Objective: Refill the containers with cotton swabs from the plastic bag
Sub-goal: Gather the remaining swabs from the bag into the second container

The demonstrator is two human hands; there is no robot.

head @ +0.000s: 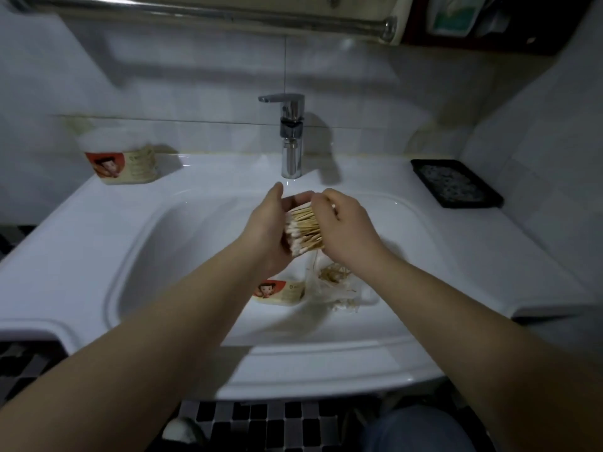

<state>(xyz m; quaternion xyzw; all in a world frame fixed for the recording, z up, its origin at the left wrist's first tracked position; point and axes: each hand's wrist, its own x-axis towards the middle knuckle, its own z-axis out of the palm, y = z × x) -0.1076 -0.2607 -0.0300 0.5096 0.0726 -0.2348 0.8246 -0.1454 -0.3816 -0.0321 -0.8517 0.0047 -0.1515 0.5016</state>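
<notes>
Cotton swabs [305, 228] are held as one thick bundle over the middle of the white sink [98, 243]. Left hand [267, 230] cups the bundle from the left with its fingers wrapped round it. Right hand [346, 230] is curled over the top right and pinches the sticks. One container [122, 158] stands far left on the rim. The plastic bag [336, 285] lies crumpled in the basin, with a few swabs inside. A second container [280, 290] sits just left of the bag, under the hands. Best approach: even up the tips, keep the squeeze tight, and lower the bundle end-first into the near container so no swabs fall into the basin.
</notes>
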